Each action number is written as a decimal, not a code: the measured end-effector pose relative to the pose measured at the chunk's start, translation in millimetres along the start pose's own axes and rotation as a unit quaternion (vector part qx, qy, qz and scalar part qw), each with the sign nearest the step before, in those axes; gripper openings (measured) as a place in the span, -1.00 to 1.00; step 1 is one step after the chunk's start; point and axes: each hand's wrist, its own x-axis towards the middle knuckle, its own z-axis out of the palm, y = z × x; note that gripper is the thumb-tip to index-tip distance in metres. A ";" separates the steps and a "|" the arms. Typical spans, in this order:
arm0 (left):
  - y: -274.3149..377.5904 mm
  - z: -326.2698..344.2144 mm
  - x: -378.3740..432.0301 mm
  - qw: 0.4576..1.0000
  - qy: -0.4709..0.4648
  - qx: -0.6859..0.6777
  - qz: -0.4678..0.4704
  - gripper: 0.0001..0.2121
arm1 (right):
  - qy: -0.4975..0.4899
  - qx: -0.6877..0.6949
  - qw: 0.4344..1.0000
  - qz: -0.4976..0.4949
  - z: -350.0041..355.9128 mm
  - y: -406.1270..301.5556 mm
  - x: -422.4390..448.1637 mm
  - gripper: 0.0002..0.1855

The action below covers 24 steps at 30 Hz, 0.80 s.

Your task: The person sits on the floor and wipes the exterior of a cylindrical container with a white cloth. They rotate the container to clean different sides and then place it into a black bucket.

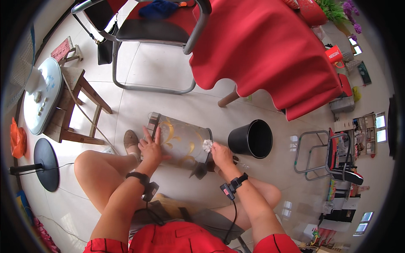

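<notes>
A silver-grey pedal bin with gold leaf patterns [182, 139] lies on its side on the tiled floor between my feet. My left hand [152, 148] rests on its left end, fingers spread near the shiny metal rim. My right hand [222, 155] pinches a crumpled white tissue or cloth [207, 145] against the dark edge at the bin's right end. A dark pedal-like part [198, 170] sticks out at the lower right of the bin. Just right of my right hand is a black plastic bucket [250, 139], tipped with its opening facing right.
Ahead stand a metal-framed chair [152, 31] and a table with a red cloth [262, 53]. A wooden stool [71, 104] bearing a white fan base [44, 95] is at the left, its cord hanging near my shoe [130, 140]. Another chair [330, 151] stands at the right.
</notes>
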 end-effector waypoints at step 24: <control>1.8 -12.8 0.4 1.000 -0.016 -0.011 -0.001 0.33 | 0.098 0.124 0.987 -0.011 82.6 -111.2 3.6 -0.89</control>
